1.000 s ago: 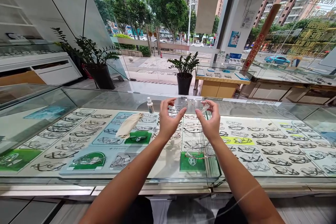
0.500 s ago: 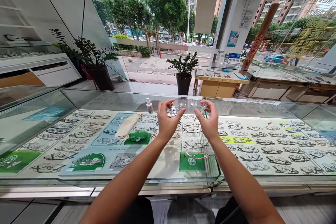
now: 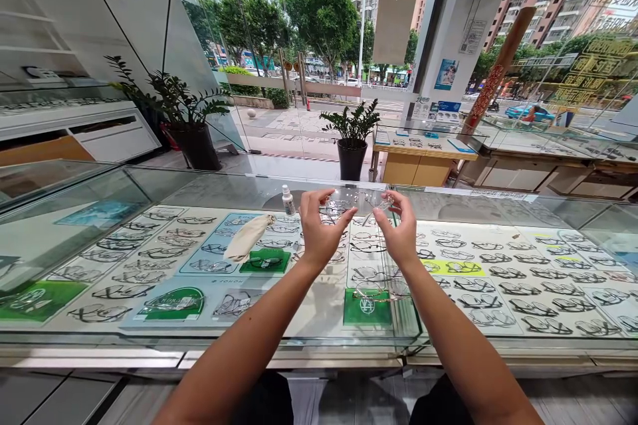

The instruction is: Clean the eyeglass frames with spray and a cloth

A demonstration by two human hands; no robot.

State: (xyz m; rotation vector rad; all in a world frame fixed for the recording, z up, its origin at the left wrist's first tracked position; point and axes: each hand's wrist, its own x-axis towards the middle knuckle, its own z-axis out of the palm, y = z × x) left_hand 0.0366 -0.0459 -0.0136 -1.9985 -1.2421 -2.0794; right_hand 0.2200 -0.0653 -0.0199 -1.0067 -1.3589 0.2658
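Above the glass counter, a pair of thin-framed eyeglasses (image 3: 377, 201) is held up between both hands. My left hand (image 3: 321, 229) pinches one side of the frame between thumb and fingers. On the other side, my right hand (image 3: 397, 226) grips it the same way, thumb below and fingers above. The lenses are clear and hard to make out against the counter. To the left of my left hand, a small white spray bottle (image 3: 288, 201) stands upright on the glass. A crumpled beige cloth (image 3: 249, 238) lies beside it.
The glass display counter (image 3: 309, 343) holds rows of eyeglasses, with green display cards (image 3: 367, 309) among them. Beyond it stand a potted plant (image 3: 351, 158), a second potted plant (image 3: 198, 144) at left, and a wooden display cabinet (image 3: 416, 166). Glass doors face the street.
The eyeglasses have tilted, so their lenses look flatter from my side. Both hands keep their hold and stay almost in place; the whole view has shifted slightly.
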